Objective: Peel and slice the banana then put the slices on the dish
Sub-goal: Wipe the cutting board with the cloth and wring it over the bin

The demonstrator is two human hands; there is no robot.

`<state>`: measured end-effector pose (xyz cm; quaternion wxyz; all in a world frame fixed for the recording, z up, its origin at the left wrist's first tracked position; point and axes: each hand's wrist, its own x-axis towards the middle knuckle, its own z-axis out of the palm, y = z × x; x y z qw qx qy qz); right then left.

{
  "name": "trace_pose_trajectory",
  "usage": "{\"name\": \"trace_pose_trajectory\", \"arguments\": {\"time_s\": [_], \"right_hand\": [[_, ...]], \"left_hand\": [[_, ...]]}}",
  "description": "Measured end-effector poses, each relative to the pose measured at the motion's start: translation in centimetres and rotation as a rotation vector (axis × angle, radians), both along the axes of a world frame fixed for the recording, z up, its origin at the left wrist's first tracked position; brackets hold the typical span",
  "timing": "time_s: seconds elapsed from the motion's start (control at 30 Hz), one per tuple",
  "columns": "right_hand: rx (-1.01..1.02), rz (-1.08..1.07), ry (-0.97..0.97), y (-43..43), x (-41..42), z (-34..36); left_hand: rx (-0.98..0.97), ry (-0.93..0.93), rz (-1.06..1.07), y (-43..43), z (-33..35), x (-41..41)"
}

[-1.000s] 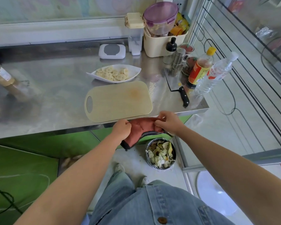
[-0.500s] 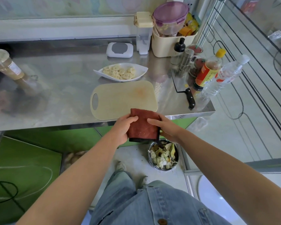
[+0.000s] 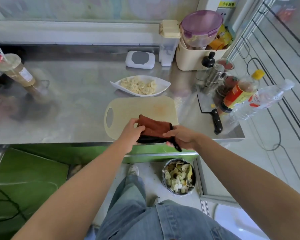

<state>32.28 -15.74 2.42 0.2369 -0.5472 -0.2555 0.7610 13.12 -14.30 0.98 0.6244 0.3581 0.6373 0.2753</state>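
A white leaf-shaped dish (image 3: pixel 161 84) on the steel counter holds several pale banana slices (image 3: pixel 139 86). In front of it lies a bare beige cutting board (image 3: pixel 139 108). A brown cloth (image 3: pixel 154 128) is held over the board's near edge by both hands: my left hand (image 3: pixel 131 131) grips its left side, my right hand (image 3: pixel 182 137) its right end. A cleaver (image 3: pixel 209 105) with a black handle rests on the counter right of the board. On the floor below stands a metal bin (image 3: pixel 179 178) filled with banana peels and scraps.
Bottles, a shaker and jars (image 3: pixel 237 90) crowd the counter's right end beside the cleaver. A cream basket with a purple-lidded box (image 3: pixel 201 37) and a white soap box (image 3: pixel 140 59) sit at the back. A drink cup (image 3: pixel 14 70) stands far left.
Both hands have lifted the brown cloth from below the counter edge up onto the near edge of the cutting board, folding it as it rose.
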Motion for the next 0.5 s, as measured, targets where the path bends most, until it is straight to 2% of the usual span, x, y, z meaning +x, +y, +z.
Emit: {"name": "trace_pose_trajectory", "arguments": {"time_s": [0.1, 0.2, 0.5], "right_hand": [[0.147, -0.129, -0.191, 4.6, -0.9, 0.3], [0.212, -0.166, -0.287, 10.2, -1.9, 0.4], [0.244, -0.176, -0.376, 26.5, -4.7, 1.3]], "left_hand": [[-0.093, -0.091, -0.035, 4.1, 1.1, -0.9], [-0.083, -0.077, -0.035, 9.7, 1.5, -1.7], [0.126, 0.194, -0.012, 27.4, 2.0, -3.7]]}}
